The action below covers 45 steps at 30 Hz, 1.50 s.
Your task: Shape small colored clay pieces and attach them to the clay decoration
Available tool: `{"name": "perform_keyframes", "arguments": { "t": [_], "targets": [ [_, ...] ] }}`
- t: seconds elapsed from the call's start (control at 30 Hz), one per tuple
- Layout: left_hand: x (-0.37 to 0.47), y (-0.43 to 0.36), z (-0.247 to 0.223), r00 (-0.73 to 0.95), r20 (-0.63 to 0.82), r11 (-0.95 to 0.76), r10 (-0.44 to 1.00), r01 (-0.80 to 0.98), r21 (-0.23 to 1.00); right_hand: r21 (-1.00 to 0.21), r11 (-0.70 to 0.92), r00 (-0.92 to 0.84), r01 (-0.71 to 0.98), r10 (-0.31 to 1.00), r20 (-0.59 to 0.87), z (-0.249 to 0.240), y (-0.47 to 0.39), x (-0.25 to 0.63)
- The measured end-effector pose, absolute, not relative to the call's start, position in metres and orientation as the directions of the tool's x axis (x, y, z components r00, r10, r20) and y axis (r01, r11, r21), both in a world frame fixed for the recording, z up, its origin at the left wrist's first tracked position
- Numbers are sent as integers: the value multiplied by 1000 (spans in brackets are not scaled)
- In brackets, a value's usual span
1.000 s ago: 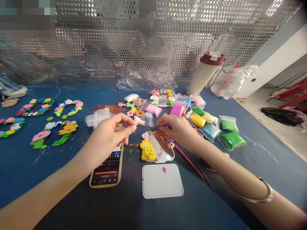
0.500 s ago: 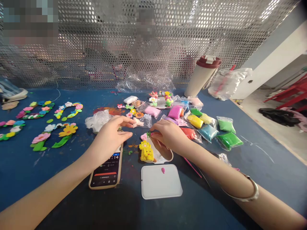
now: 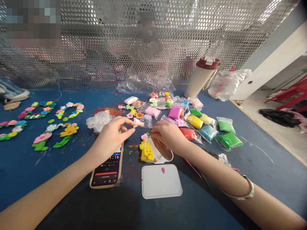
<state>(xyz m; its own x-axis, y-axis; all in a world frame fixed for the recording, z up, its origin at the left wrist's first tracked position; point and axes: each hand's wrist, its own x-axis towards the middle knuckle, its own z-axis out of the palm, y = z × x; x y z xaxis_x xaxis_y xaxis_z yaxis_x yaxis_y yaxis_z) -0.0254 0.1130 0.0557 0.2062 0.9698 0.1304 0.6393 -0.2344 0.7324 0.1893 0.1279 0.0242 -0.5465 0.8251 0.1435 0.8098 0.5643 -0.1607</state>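
My left hand (image 3: 114, 135) is raised over the top of a phone (image 3: 106, 172), thumb and index finger slightly apart. Its fingertips are close to a pale pink clay lump (image 3: 138, 122); I cannot tell if they touch. My right hand (image 3: 169, 134) is closed in a pinch at the upper edge of a small mirror (image 3: 165, 156); what the fingertips hold is hidden. Clay decorations line the mirror's left side: a yellow smiling figure (image 3: 147, 154), a yellow flower and a pink face (image 3: 144, 137). Below lies a white tray (image 3: 161, 187) with a magenta clay drop (image 3: 163, 170).
Several bags of coloured clay (image 3: 195, 121) lie to the right. Flower-covered clay rings (image 3: 69, 110) are at the left. A tumbler (image 3: 202, 76) and a plastic bag (image 3: 225, 84) stand at the back before a perforated metal screen (image 3: 96, 48). A magenta stick (image 3: 193, 167) lies beneath my right forearm.
My left thumb has moved closer to the index finger, narrowing the gap. My right hand stays pinched at the mirror's edge with barely any shift. The view has tilted slightly.
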Motion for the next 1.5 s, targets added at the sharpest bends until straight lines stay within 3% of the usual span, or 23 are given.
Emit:
{"name": "perform_keyframes", "arguments": {
  "t": [0.3, 0.43, 0.67, 0.87, 1.0, 1.17, 1.23, 1.3, 1.4, 1.5],
  "targets": [
    [-28, 114, 55, 281, 123, -295, 952, 735, 610, -174, 601, -591, 780, 799, 112, 35, 110, 197],
    [-19, 134, 67, 347, 93, -350, 933, 823, 448, -214, 633, -629, 744, 771, 96, 34, 99, 198],
    [25, 220, 75, 341, 106, -348, 934, 936, 51, -325, 605, -602, 727, 789, 122, 41, 98, 199],
    [38, 235, 67, 377, 34, -376, 926, 926, -38, -448, 520, -487, 727, 851, 197, 64, 104, 216],
    [25, 228, 88, 323, 135, -331, 937, 943, 38, -566, 414, -321, 713, 910, 262, 72, 112, 226],
    [24, 188, 118, 299, 304, -389, 905, 870, 303, -706, 378, -207, 599, 925, 319, 89, 118, 218],
    [29, 168, 118, 377, 276, -467, 884, 706, 532, -803, 393, -238, 448, 918, 316, 95, 119, 210],
    [33, 153, 111, 455, 220, -475, 863, 579, 663, -891, 369, -279, 265, 914, 296, 98, 119, 203],
    [32, 143, 99, 515, 163, -420, 841, 432, 798, -948, 288, -371, 137, 902, 221, 97, 116, 201],
    [25, 140, 95, 560, 120, -358, 820, 338, 870, -970, 204, -427, 135, 895, 129, 91, 111, 203]
  ]
}}
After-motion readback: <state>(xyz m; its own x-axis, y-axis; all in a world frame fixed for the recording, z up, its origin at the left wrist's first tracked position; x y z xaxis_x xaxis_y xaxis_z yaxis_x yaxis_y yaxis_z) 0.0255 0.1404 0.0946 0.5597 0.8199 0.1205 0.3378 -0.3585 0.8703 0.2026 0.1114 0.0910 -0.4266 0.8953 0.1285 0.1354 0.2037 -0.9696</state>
